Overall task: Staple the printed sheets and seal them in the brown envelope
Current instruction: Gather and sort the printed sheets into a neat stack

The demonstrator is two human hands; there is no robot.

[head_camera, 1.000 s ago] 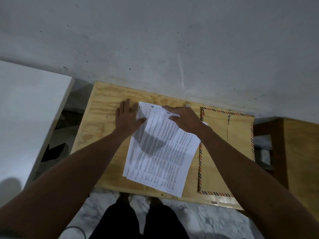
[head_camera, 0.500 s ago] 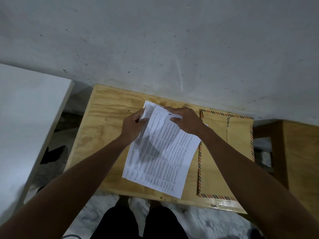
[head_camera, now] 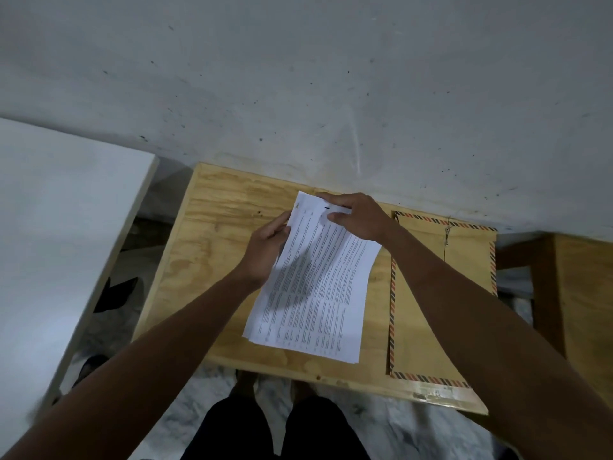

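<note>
While both hands work the sheets (head_camera: pixel 318 280) into a square stack, nothing is stapled yet, and no stapler shows anywhere in view. The left hand (head_camera: pixel 268 250) grips the stack's left edge near the top, fingers curled under the paper and thumb along the margin. The right hand (head_camera: pixel 355 215) grips the top right corner, fingers lying over the top edge and thumb pressed on the printed face. The stack lies on the desk (head_camera: pixel 212 234) with its long axis running from about 12 o'clock down to 6 o'clock, leaning slightly toward 1 o'clock at the top. Its lower end fans a little, so at least 2 sheets are not yet flush.

The envelope (head_camera: pixel 464 260) lies flat at 3 o'clock of the stack, just beside it, with its long axis nearly parallel and its string-tie end toward 12 o'clock. The right forearm crosses over its upper left part.

The relation that matters: the envelope sits on the right hand's side, so that hand is nearer to lift it, while the left can keep hold of the stack. I judge the top corner, at 12 o'clock, the likely place for the staple.
</note>
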